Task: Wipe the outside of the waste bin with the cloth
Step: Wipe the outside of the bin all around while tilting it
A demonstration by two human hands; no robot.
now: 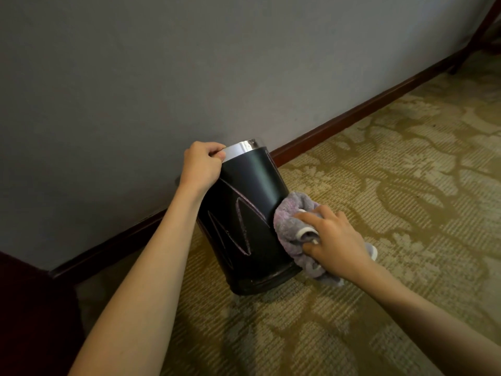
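Note:
A black round waste bin [248,202] with a silver top rim and stitched diamond shapes stands on the carpet close to the wall, tilted a little. My left hand [200,165] grips the silver rim at the bin's upper left. My right hand [332,238] holds a bunched grey-lilac cloth [288,229] with a white edge and presses it against the lower right side of the bin.
A grey wall [162,77] with a dark red-brown skirting board [352,116] runs behind the bin. Patterned beige-green carpet [379,172] covers the floor. Dark furniture [24,308] fills the lower left corner, and a dark wooden leg [473,39] stands at the far right.

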